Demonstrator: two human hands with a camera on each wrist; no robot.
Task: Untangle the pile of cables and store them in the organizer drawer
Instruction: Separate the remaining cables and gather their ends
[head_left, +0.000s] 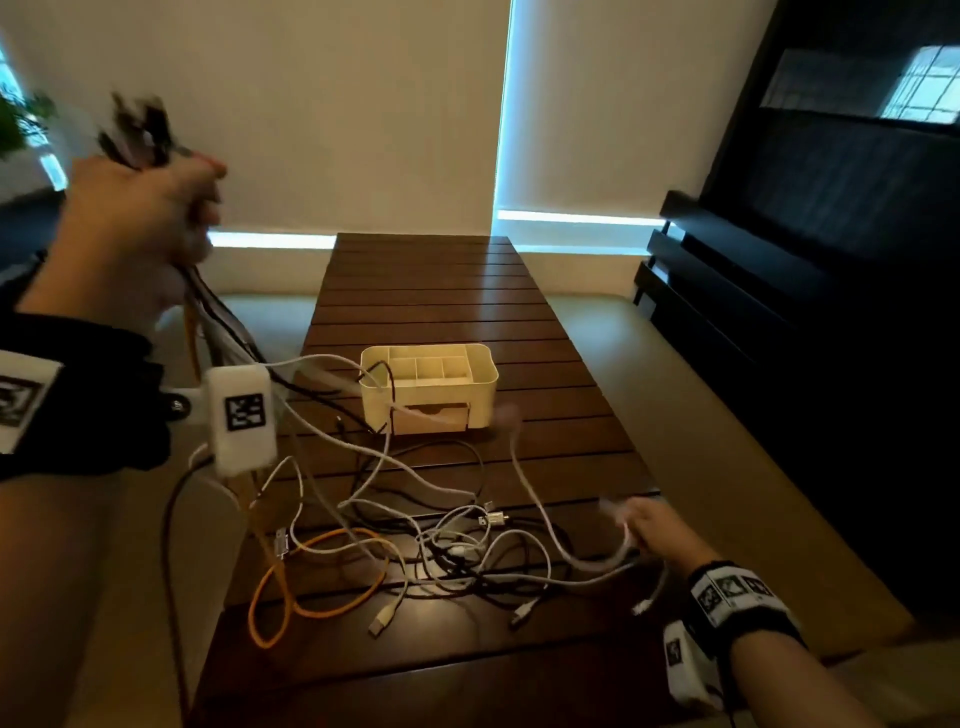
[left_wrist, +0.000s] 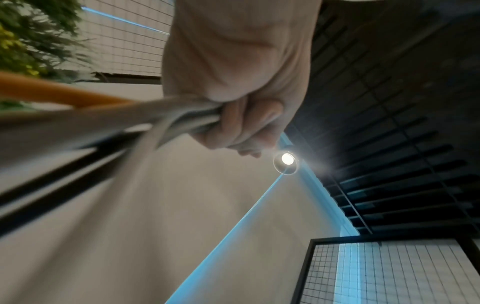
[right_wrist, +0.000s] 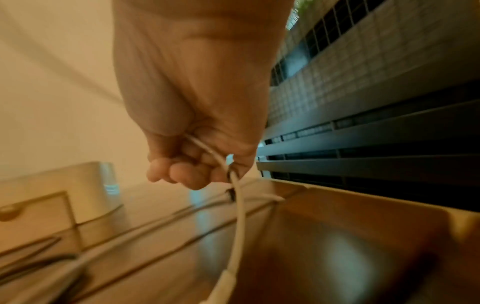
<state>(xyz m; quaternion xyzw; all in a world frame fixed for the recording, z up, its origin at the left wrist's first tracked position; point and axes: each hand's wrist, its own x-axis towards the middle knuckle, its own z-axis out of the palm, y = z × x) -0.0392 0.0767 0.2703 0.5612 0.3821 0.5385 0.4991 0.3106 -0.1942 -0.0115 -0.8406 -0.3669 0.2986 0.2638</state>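
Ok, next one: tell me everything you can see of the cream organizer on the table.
The organizer is a cream box with rounded corners, plastic by its look, standing upright near the middle of the slatted wooden table. Its open top is split into several compartments, which look empty. Low in its front sits a drawer with a notch pull, apparently closed. A dark cable and a white cable drape over its left rim. Neither hand touches it.
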